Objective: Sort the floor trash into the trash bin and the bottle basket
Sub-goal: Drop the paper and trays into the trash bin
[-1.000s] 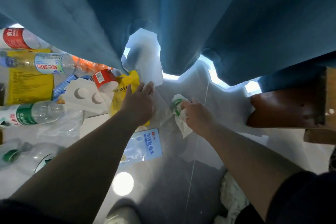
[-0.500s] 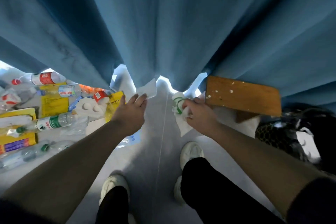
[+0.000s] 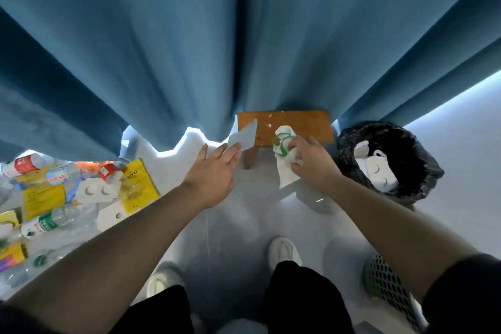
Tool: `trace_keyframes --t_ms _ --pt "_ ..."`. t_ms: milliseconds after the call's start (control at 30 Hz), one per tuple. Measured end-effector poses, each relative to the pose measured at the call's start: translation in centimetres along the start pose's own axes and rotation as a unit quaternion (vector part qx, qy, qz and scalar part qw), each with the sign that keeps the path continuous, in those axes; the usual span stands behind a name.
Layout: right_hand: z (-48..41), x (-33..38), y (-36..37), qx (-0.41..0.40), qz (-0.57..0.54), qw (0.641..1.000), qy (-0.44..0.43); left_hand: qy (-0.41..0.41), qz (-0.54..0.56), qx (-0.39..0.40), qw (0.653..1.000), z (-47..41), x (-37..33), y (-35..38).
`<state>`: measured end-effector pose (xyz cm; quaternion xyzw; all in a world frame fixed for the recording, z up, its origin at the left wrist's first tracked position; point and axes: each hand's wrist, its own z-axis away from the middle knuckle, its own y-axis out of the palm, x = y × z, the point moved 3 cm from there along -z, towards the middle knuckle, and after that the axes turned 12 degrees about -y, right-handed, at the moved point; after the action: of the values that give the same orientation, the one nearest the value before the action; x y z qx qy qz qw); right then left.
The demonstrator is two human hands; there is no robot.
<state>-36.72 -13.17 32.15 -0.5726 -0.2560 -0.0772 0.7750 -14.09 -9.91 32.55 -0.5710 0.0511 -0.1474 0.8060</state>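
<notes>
The right hand (image 3: 311, 163) is closed around a crumpled wrapper (image 3: 283, 144) just left of the trash bin (image 3: 423, 171) (black bag inside), so it is the nearer hand. The left hand (image 3: 214, 168), farther left of the bin, pinches a white card (image 3: 244, 137) at its fingertips.

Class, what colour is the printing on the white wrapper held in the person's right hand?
Green, on the wrapper; the head view shows it.
</notes>
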Motion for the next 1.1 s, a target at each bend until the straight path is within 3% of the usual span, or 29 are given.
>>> trace_keyframes --t_ms 167,333,533,767,967,1100 --pt "1.4 -3.7 -2.0 0.034 -0.025 0.997 0.072 0.057 -0.003 0.034 0.998 -2.4 -2.9 -3.2" --pt "5.2 -5.8 -10.1 0.035 -0.046 0.987 0.152 0.114 -0.043 0.094 0.988 -3.5 -6.8 -12.5" --pt "9.6 -12.4 -16.9 0.045 -0.072 0.953 0.289 0.213 -0.082 0.133 0.964 -7.3 -16.7 -20.3" --pt "9.7 -24.6 -14.5 0.059 -0.118 0.922 0.363 0.220 -0.094 0.169 0.956 -15.7 -28.4 -15.8" --pt "7.5 -31.3 -10.3 0.031 -0.135 0.908 0.397 0.258 -0.133 0.148 0.945 -20.4 -35.1 -10.2" --pt "6.9 -33.5 -7.9 0.067 -0.169 0.892 0.413 0.207 -0.143 0.242 0.937 -22.0 -36.8 -7.4"
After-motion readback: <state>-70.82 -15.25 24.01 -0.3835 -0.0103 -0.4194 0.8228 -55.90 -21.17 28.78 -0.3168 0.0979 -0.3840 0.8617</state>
